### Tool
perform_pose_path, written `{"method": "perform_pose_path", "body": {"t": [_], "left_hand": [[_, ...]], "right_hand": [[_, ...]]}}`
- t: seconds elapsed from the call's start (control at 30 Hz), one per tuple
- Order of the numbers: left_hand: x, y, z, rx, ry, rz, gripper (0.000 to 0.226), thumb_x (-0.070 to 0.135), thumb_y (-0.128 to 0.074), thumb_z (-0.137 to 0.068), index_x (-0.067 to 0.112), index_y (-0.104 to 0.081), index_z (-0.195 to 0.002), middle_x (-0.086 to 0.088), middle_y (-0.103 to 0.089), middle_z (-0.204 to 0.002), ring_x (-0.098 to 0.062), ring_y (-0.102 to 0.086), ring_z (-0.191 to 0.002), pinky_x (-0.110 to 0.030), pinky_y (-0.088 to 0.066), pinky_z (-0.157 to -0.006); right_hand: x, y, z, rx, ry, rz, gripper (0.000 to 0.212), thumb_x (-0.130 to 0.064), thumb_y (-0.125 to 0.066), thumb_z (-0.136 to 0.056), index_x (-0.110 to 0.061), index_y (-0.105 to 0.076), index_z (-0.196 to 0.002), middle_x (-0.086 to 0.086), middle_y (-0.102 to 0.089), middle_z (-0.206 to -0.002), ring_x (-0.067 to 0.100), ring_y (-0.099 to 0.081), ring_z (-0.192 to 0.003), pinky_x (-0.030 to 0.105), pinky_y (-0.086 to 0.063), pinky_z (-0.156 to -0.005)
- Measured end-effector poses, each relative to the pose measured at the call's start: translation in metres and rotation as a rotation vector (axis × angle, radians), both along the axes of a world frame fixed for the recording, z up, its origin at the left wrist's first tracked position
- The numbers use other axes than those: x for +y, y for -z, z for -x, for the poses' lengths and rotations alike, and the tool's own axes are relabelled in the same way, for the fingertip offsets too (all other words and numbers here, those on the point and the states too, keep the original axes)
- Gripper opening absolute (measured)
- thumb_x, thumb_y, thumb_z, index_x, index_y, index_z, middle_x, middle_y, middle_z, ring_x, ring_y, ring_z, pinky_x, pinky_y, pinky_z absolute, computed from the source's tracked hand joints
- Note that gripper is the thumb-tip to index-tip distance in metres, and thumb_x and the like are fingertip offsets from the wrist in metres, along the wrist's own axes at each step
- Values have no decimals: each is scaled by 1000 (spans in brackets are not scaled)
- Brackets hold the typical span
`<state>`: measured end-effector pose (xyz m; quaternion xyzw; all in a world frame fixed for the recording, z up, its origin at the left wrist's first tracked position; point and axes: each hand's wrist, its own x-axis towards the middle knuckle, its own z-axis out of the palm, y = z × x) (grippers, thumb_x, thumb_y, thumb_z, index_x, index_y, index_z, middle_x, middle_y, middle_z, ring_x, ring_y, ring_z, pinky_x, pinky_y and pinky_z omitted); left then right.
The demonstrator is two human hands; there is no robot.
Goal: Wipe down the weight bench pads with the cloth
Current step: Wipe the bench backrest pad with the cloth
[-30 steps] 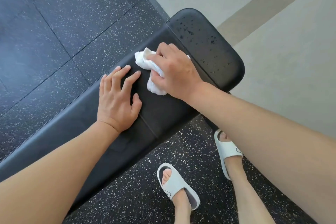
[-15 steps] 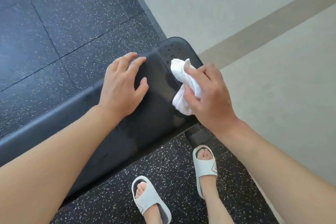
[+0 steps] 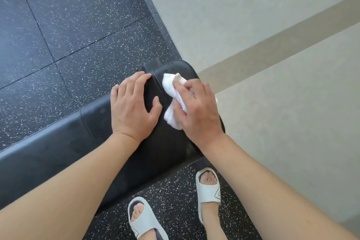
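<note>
The right hand (image 3: 196,109) clutches the white cloth (image 3: 173,91) against the far pad (image 3: 175,68), while the flat, relaxed left hand (image 3: 132,107) steadies the bench (image 3: 58,142).

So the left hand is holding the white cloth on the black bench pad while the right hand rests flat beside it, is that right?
Not quite: the hands are swapped. In the head view the right hand holds the white cloth on the black bench pad, while the left hand rests flat beside it.
</note>
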<state>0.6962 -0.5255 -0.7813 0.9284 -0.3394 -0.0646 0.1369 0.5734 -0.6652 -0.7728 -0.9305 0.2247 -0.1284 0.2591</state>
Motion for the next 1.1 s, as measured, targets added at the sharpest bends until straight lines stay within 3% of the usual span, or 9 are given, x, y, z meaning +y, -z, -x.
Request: {"method": "perform_pose_path", "body": {"t": [0.13, 0.23, 0.33, 0.5, 0.63, 0.83, 0.97, 1.1], "left_hand": [[0, 2, -2, -5, 4, 30, 59, 38, -53, -92, 16, -49, -147, -1, -52, -153, -29, -49, -139, -52, -34, -117], [-1, 4, -2, -24, 0, 33, 59, 35, -51, -92, 11, -49, -147, -6, -53, -151, -33, -49, -135, -52, -35, -116], [-1, 4, -2, -20, -2, 27, 60, 34, -51, -91, 11, -49, -147, -6, -52, -152, -33, -49, -135, -51, -35, -116], [-2, 3, -3, -9, -2, 4, 63, 35, -51, -90, 14, -48, -149, -4, -50, -152, -33, -49, -135, -54, -34, -117], [-3, 1, -2, -10, -6, -43, 63, 35, -51, -91, 13, -48, -150, -6, -50, -152, -34, -49, -135, -57, -35, -115], [-4, -2, -3, 19, -2, -71, 64, 36, -51, -90, 11, -49, -149, -7, -50, -153, -35, -49, -136, -59, -36, -115], [-6, -3, -3, 25, 1, -65, 64, 37, -50, -90, 8, -51, -147, -8, -51, -151, -38, -50, -132, -58, -37, -113], [-7, -2, -3, 23, 3, -65, 64, 36, -49, -90, 7, -50, -146, -9, -51, -151, -38, -50, -132, -59, -37, -112]], "right_hand": [[-17, -3, -74, 78, -65, 43, 40, -30, -51, -97, -15, -66, -132, 8, -61, -119, 30, -53, -103, 42, -44, -86], [-22, 1, -115, 183, -93, 85, 32, -32, -46, -95, -20, -69, -112, 2, -59, -117, 26, -51, -106, 34, -38, -82], [-25, 2, -115, 150, -107, 58, 23, -27, -53, -91, -14, -70, -99, 5, -60, -107, 28, -52, -98, 35, -39, -77], [-21, 1, -26, -34, -156, 3, 38, -17, -58, -92, -9, -69, -127, 12, -61, -101, 31, -52, -87, 44, -48, -76], [-22, 7, 26, -26, -193, -18, 37, -17, -64, -94, -14, -67, -131, 7, -59, -104, 27, -50, -85, 43, -50, -76], [-33, 7, -56, -36, -131, -34, 35, -18, -63, -91, -11, -72, -124, 11, -62, -99, 31, -55, -86, 45, -49, -73], [-39, 3, -122, 94, -94, -31, 26, -26, -53, -93, -13, -70, -108, 8, -59, -105, 30, -52, -94, 43, -45, -77], [-41, 0, -118, 109, -131, -30, 24, -26, -55, -90, -13, -69, -104, 7, -58, -104, 29, -52, -95, 41, -43, -77]]}}
